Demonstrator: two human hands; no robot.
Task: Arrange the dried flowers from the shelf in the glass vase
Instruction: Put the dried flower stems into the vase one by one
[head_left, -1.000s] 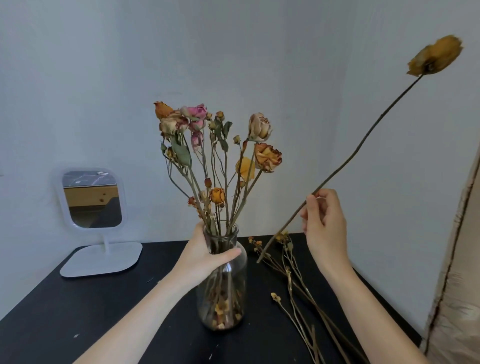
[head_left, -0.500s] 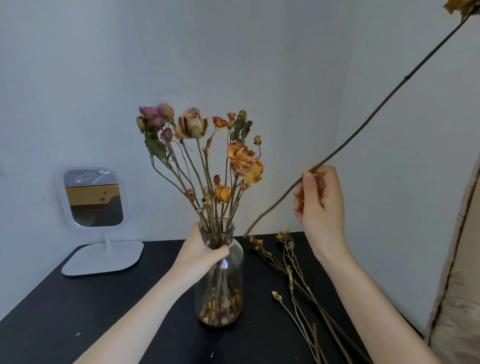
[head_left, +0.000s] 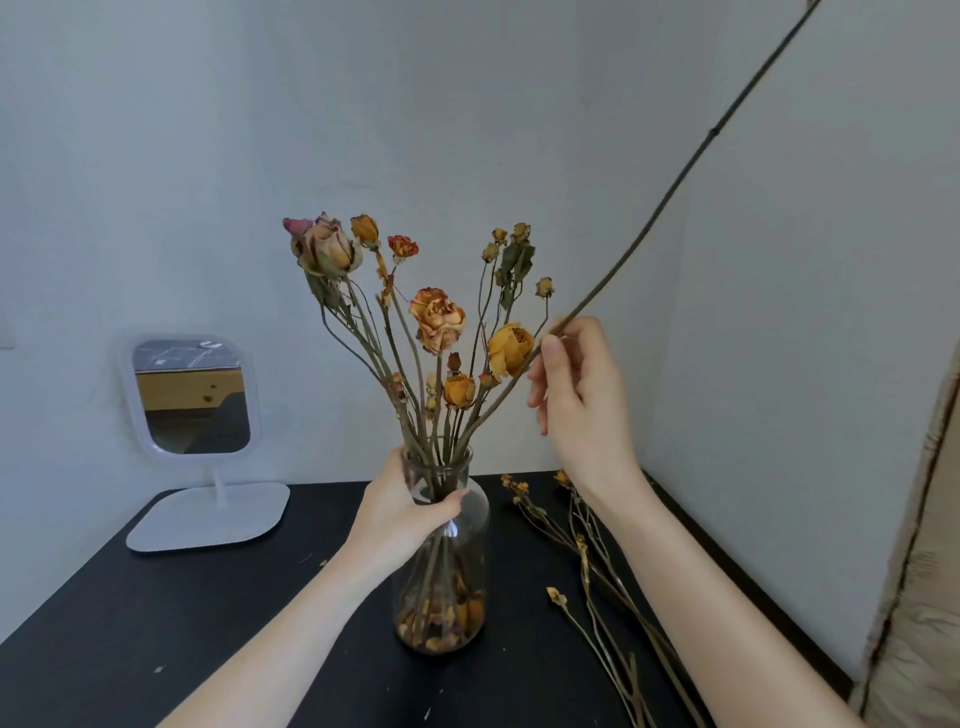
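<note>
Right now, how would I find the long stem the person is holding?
Start at the glass vase on the black table. Beside its flowers, the right hand pinches one long stem. Only it slants up out of the picture's top right.

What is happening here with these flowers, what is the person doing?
A person is arranging dried flowers. The left hand grips the neck of the glass vase, which stands on the black table and already holds several dried roses. The right hand pinches a long stem and steers its lower end toward the vase mouth; its flower head is out of view. More loose stems lie on the table beside the vase.
</note>
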